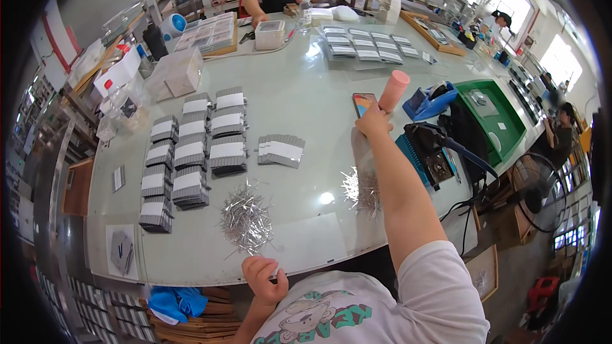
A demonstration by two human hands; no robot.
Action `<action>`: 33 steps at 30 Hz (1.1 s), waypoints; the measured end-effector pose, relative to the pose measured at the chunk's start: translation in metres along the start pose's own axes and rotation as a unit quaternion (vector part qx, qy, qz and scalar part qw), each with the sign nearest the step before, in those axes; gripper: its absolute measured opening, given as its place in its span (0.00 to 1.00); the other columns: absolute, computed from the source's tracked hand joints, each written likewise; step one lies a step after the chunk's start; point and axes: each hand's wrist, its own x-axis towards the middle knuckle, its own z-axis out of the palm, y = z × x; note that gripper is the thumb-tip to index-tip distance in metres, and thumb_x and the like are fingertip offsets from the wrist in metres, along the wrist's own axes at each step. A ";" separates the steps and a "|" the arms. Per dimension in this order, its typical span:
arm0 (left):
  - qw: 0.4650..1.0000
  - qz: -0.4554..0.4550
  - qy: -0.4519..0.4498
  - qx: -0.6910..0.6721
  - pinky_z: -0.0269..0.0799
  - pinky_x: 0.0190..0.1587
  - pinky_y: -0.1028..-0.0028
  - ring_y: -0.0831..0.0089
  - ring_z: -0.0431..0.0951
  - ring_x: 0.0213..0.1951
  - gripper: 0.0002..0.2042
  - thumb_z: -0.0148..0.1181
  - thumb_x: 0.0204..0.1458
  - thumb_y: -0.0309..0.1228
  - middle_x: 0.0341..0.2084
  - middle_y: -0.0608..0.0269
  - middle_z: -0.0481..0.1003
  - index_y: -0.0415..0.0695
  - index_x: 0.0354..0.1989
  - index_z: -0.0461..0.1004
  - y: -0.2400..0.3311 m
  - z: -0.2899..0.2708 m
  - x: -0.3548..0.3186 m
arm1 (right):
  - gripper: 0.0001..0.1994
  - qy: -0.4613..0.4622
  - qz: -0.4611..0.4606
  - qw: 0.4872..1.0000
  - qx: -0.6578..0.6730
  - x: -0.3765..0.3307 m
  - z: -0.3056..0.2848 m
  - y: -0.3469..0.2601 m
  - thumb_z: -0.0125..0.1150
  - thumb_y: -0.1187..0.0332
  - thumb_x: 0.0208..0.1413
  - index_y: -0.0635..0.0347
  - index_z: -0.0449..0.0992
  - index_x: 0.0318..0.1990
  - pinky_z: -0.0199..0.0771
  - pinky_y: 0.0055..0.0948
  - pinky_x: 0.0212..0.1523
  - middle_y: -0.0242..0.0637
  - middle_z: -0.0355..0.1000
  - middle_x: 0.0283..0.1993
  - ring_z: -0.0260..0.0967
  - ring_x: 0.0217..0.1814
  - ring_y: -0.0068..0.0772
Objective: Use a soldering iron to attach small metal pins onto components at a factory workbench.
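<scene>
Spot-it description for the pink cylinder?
On the big pale table, follow the outstretched right arm to the right hand. There, between a phone and a blue tape dispenser, is the pink cylinder; unlike those neighbours, it's plain pink with a round end.

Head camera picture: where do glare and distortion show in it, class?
Head view: bright glare spots on the glossy tabletop, one between the left wire pile and right wire pile; head view: windows at the right washed out to white; head view: the table's front edge bows, and the corners fall to black.
</scene>
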 end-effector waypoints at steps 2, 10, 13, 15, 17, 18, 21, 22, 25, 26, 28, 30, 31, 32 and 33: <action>1.000 -0.001 0.002 0.002 0.63 0.46 0.60 0.56 0.66 0.41 0.13 0.56 0.39 0.22 0.37 0.57 0.68 0.41 0.37 0.69 -0.001 0.001 0.000 | 0.34 0.000 -0.006 1.000 0.007 0.009 0.005 0.005 0.57 0.66 0.46 0.55 0.53 0.63 0.56 0.53 0.57 0.56 0.56 0.62 0.53 0.65 0.52; 0.999 0.012 0.013 -0.027 0.64 0.46 0.60 0.56 0.66 0.41 0.13 0.57 0.38 0.22 0.37 0.57 0.69 0.41 0.36 0.69 -0.002 0.007 0.002 | 0.26 0.145 -0.236 0.958 0.079 0.022 -0.047 0.022 0.60 0.67 0.48 0.64 0.64 0.56 0.61 0.43 0.58 0.52 0.65 0.56 0.62 0.60 0.48; 1.000 0.010 0.012 -0.013 0.64 0.46 0.60 0.56 0.66 0.41 0.13 0.57 0.38 0.22 0.37 0.57 0.69 0.41 0.36 0.69 -0.003 0.000 -0.001 | 0.19 0.068 -0.318 0.839 0.436 -0.087 -0.152 -0.011 0.59 0.66 0.53 0.66 0.70 0.51 0.62 0.34 0.58 0.47 0.68 0.54 0.65 0.58 0.38; 1.000 0.008 0.008 -0.003 0.64 0.46 0.60 0.55 0.66 0.41 0.13 0.57 0.38 0.22 0.36 0.56 0.69 0.41 0.36 0.69 -0.004 -0.001 -0.002 | 0.14 0.007 -0.420 0.744 0.519 -0.146 -0.192 -0.006 0.52 0.71 0.57 0.66 0.71 0.50 0.61 0.38 0.61 0.46 0.69 0.53 0.66 0.57 0.41; 1.000 0.002 0.014 -0.015 0.64 0.45 0.61 0.56 0.67 0.40 0.12 0.57 0.38 0.21 0.35 0.57 0.70 0.41 0.35 0.70 -0.001 0.002 0.001 | 0.14 -0.054 -0.509 0.652 0.560 -0.203 -0.216 0.008 0.59 0.66 0.55 0.65 0.74 0.46 0.62 0.26 0.56 0.43 0.74 0.46 0.70 0.49 0.30; 1.000 -0.008 0.023 -0.014 0.64 0.44 0.61 0.57 0.68 0.39 0.12 0.57 0.37 0.20 0.35 0.58 0.70 0.42 0.34 0.70 0.001 0.002 0.003 | 0.15 -0.057 -0.616 0.611 0.494 -0.211 -0.224 0.021 0.51 0.65 0.56 0.66 0.73 0.47 0.60 0.36 0.59 0.48 0.71 0.50 0.68 0.52 0.39; 0.999 -0.026 0.030 -0.028 0.64 0.45 0.61 0.56 0.67 0.40 0.12 0.55 0.38 0.18 0.35 0.57 0.70 0.41 0.34 0.70 0.002 0.003 0.011 | 0.17 -0.029 -0.714 0.564 0.414 -0.234 -0.229 0.029 0.45 0.65 0.58 0.67 0.71 0.48 0.58 0.45 0.62 0.51 0.68 0.53 0.66 0.55 0.47; 0.996 -0.043 0.052 -0.056 0.64 0.45 0.61 0.56 0.67 0.40 0.11 0.54 0.39 0.16 0.34 0.56 0.70 0.40 0.33 0.69 0.003 0.001 0.009 | 0.17 -0.007 -0.719 0.559 0.414 -0.242 -0.224 0.023 0.45 0.65 0.58 0.67 0.71 0.48 0.59 0.45 0.62 0.50 0.68 0.53 0.66 0.55 0.46; 0.990 0.014 0.070 -0.122 0.65 0.44 0.60 0.57 0.68 0.39 0.09 0.53 0.41 0.16 0.34 0.56 0.70 0.41 0.32 0.69 0.031 -0.015 0.053 | 0.17 0.059 -0.731 0.550 0.400 -0.264 -0.229 0.049 0.46 0.65 0.57 0.66 0.71 0.48 0.60 0.42 0.60 0.47 0.69 0.52 0.67 0.54 0.43; 0.985 0.039 0.058 -0.159 0.66 0.44 0.60 0.57 0.69 0.38 0.09 0.52 0.42 0.16 0.33 0.55 0.71 0.41 0.34 0.68 0.041 -0.022 0.073 | 0.16 0.080 -0.735 0.546 0.395 -0.266 -0.234 0.059 0.47 0.65 0.57 0.65 0.71 0.48 0.60 0.41 0.60 0.46 0.69 0.52 0.67 0.54 0.42; 0.963 0.080 0.045 -0.252 0.67 0.43 0.60 0.57 0.71 0.37 0.11 0.52 0.45 0.18 0.33 0.55 0.72 0.42 0.37 0.67 0.065 -0.032 0.112 | 0.16 0.123 -0.741 0.535 0.387 -0.275 -0.237 0.073 0.48 0.64 0.57 0.64 0.72 0.49 0.61 0.40 0.59 0.45 0.70 0.51 0.67 0.54 0.40; 0.929 0.096 0.062 -0.351 0.68 0.42 0.59 0.59 0.72 0.37 0.12 0.53 0.47 0.20 0.33 0.56 0.73 0.43 0.41 0.65 0.099 -0.044 0.143 | 0.16 0.155 -0.752 0.513 0.385 -0.279 -0.250 0.102 0.48 0.64 0.57 0.64 0.72 0.49 0.62 0.38 0.58 0.43 0.70 0.51 0.67 0.53 0.38; 0.910 0.101 0.075 -0.396 0.69 0.42 0.59 0.60 0.73 0.37 0.13 0.54 0.48 0.22 0.33 0.57 0.74 0.44 0.43 0.65 0.119 -0.049 0.157 | 0.16 0.171 -0.757 0.497 0.388 -0.288 -0.248 0.095 0.49 0.64 0.57 0.63 0.72 0.49 0.63 0.37 0.58 0.42 0.70 0.51 0.67 0.53 0.37; 0.913 0.098 0.080 -0.389 0.69 0.42 0.59 0.60 0.73 0.37 0.13 0.54 0.48 0.22 0.33 0.57 0.74 0.44 0.43 0.65 0.137 -0.049 0.167 | 0.16 0.189 -0.761 0.486 0.385 -0.292 -0.247 0.093 0.49 0.64 0.57 0.63 0.72 0.49 0.63 0.36 0.57 0.41 0.71 0.50 0.67 0.53 0.36; 0.870 0.118 0.110 -0.466 0.65 0.42 0.60 0.63 0.71 0.37 0.13 0.56 0.48 0.26 0.32 0.62 0.71 0.48 0.43 0.64 0.155 -0.047 0.176 | 0.16 0.207 -0.763 0.476 0.384 -0.296 -0.247 0.100 0.50 0.64 0.57 0.62 0.72 0.49 0.64 0.36 0.57 0.40 0.71 0.50 0.67 0.53 0.35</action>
